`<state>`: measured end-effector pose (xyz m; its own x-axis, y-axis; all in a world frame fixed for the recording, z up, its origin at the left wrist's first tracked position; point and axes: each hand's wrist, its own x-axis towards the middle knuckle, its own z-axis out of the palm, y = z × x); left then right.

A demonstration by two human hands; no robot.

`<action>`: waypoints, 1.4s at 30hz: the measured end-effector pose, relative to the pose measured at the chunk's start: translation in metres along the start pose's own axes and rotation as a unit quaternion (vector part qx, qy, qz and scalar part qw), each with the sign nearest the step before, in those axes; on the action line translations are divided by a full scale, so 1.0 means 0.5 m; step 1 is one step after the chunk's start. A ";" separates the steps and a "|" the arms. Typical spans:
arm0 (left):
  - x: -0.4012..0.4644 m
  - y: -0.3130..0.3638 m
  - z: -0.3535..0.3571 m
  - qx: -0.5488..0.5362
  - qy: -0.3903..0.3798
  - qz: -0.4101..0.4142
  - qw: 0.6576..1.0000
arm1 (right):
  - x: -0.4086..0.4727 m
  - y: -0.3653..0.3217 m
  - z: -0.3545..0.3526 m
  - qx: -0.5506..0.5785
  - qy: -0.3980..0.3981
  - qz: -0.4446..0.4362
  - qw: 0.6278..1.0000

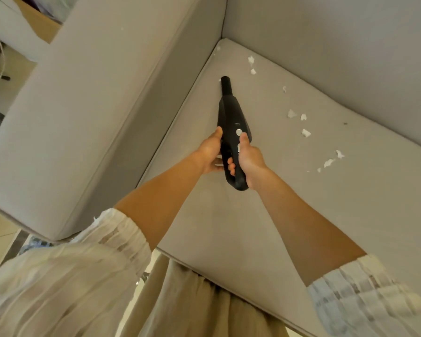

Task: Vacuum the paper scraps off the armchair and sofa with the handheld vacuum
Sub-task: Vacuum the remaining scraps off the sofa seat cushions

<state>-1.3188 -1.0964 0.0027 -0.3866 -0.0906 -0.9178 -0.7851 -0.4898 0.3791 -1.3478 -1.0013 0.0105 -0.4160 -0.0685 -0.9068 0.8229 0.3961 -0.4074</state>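
Vacuum [231,122]: black handheld unit, held over the seat cushion [229,227], nozzle pointing away from the person toward the cushion's far corner beside the armrest.
Nozzle tip [225,80]: low by the cushion's far left edge; a white bit shows just beside it; whether the tip touches the fabric cannot be told.
Right hand [249,158]: grips the vacuum's handle from the right, fingers curled round it, thumb laid along the top just below a round silver button.
Left hand [210,154]: holds the vacuum's body from the left, thumb up along its side, fingers wrapped underneath.
Scraps [305,132]: torn white paper bits lie on the cushion to the right of the vacuum, in a loose line running along the backrest; two more [251,64] lie beyond the nozzle, near the cushion's back corner.
Armrest [83,113]: wide pale grey block left of the vacuum, with one tiny white speck on its top.
Backrest [338,45]: same grey fabric, rising behind the scraps.
Sleeves [107,251]: white and loose, pushed up past both forearms, nearer the camera than the vacuum.
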 end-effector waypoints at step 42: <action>0.095 0.139 -0.013 -0.005 -0.005 0.013 1.000 | 0.103 -0.143 0.021 -0.062 0.002 -0.033 0.998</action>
<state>-1.3888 -1.1404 -0.0153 -0.4120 -0.0945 -0.9063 -0.7702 -0.4953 0.4017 -1.4243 -1.0429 -0.0083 -0.4695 -0.0956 -0.8777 0.7397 0.5002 -0.4502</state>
